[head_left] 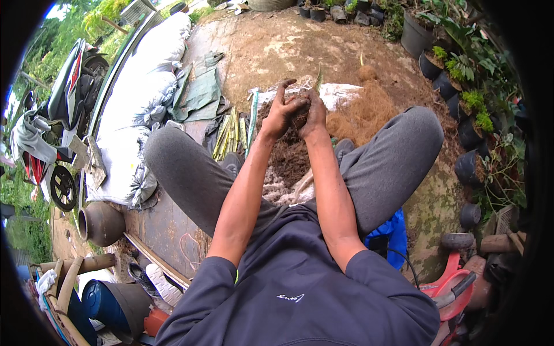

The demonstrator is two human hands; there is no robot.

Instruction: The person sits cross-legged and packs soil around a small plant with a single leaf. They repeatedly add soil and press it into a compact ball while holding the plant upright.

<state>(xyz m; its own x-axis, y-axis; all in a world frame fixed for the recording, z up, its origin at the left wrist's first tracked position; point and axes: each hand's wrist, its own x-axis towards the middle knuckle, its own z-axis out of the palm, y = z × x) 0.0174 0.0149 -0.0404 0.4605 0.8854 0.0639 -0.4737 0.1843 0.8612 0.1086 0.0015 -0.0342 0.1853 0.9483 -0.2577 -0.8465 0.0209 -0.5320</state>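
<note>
My left hand (281, 110) and my right hand (314, 113) are cupped together around a clump of dark, moist soil or fibre (299, 116). A pointed green leaf (319, 78) stands up beside my right fingertips; its base is hidden. My left index finger sticks out away from the clump. Dirt coats the fingers of both hands. Below them, a heap of dark brown fibrous potting mix (288, 160) lies on a white sack (342, 93) between my legs. Loose tan coconut fibre (368, 112) is spread to the right. A fibre-wrapped ball (367, 73) with an upright leaf sits beyond it.
Cut green leaf strips (231, 134) lie left of the heap, near a green tarp sheet (201, 91). Filled white sacks (147, 104) line the left side, with a motorcycle (69, 95) behind. Black potted plants (469, 129) edge the right. A clay jar (104, 224) lies at lower left.
</note>
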